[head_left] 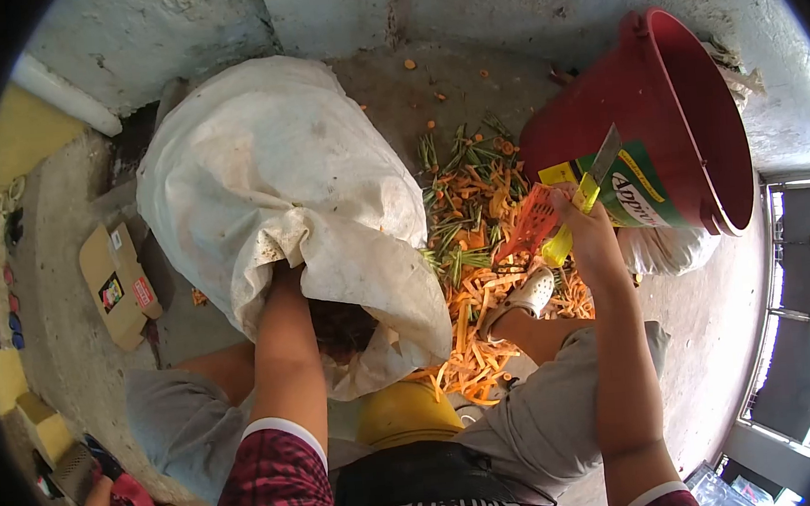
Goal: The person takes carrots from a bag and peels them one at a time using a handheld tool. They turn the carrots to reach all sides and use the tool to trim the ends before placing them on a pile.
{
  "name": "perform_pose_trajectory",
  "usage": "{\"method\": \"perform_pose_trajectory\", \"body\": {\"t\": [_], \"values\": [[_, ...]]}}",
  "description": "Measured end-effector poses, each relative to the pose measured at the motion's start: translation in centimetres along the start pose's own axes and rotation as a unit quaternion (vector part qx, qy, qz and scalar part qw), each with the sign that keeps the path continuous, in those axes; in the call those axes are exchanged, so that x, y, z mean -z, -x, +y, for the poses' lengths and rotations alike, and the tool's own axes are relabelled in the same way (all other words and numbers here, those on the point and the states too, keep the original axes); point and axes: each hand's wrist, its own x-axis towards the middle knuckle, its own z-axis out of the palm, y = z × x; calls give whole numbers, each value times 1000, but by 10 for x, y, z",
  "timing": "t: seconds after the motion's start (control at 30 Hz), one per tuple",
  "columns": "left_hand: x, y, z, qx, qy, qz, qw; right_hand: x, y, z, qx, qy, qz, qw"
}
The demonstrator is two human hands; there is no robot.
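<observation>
A: What does my remote feed list as the support?
B: I log one concrete floor (60,280), grey, with a rough, worn surface.
A: Main items resting on it?
B: Item: large white sack (263,140), bulging, its mouth gathered toward the wearer. Item: dark red bucket (584,106), labelled, near the wall. Item: pale bundle (671,249), just beside that bucket.
A: Loose matter, by my count?
B: Orange strips (464,343), heaped between sack and bucket, mixed with green stems (461,149). A few orange rounds (409,64), scattered nearer the wall.
A: Remainder?
B: Brown cardboard (101,253), bearing printed labels, left of the sack; one light clog (534,292), among the strips.
</observation>
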Motion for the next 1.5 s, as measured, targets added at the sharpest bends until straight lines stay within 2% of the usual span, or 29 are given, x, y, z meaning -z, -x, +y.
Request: {"method": "perform_pose_trajectory", "body": {"t": [0.27,0.47,0.67,0.83,0.97,1.07,1.1,1.23,1.4,1.5], "values": [[2,-2,-1,21,104,13,994,-2,2,0,2,-4,-1,1000],[1,9,-1,48,256,10,965,0,1,0,3,-8,-10,1000],[-1,70,-9,112,410,-75,902,5,3,-3,20,-12,-21,999],[12,130,-22,165,367,-197,894,9,14,-7,43,-45,-33,998],[51,152,-12,163,247,-285,912,17,15,0,68,-42,-30,996],[92,171,-5,258,252,-353,863,20,21,-4,62,-51,-33,996],[107,179,-3,255,314,-398,824,21,23,-4,62,-46,-30,997],[147,205,2,256,361,-426,789,22,35,-2,84,-55,-46,994],[190,252,15,315,438,-466,701,23,47,16,80,57,-47,994],[227,283,20,228,408,-470,749,21,70,21,92,117,-37,988]]}}
